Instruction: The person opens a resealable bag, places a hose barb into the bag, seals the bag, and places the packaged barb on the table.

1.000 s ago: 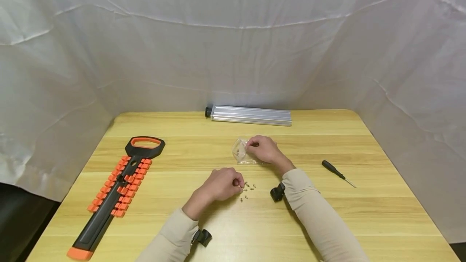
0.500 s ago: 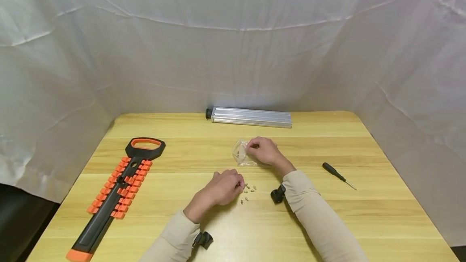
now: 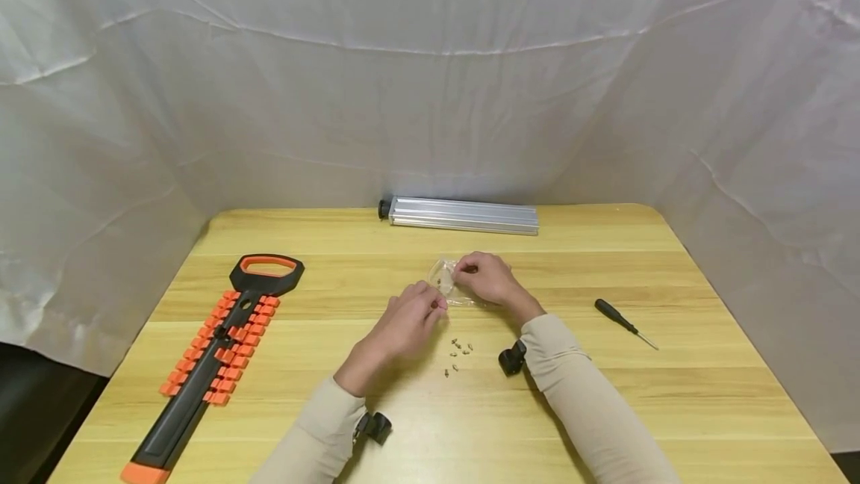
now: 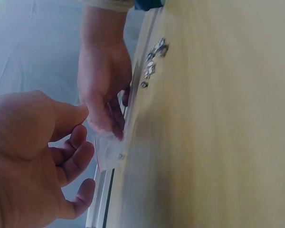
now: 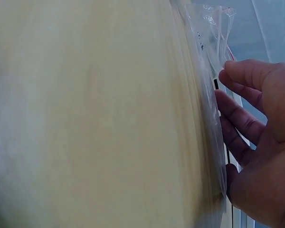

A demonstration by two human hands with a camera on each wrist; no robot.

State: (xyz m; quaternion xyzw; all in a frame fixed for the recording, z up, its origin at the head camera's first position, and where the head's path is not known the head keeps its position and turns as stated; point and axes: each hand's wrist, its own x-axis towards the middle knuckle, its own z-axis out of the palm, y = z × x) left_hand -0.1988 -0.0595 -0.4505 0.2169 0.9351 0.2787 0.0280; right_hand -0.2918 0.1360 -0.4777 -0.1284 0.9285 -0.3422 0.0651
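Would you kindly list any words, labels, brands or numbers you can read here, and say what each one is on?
None can be read.
Clear plastic bag: a small dark mark shows, too blurred to tell whether it is print.
Orange and black socket rail, screwdriver, aluminium bar: no lettering shows.

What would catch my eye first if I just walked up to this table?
Probably the two hands at the middle of the wooden table: the right hand holds a small clear plastic bag, and the left hand reaches toward its mouth. Tiny screws lie scattered just in front of them. At the left lies a long black and orange socket rack.
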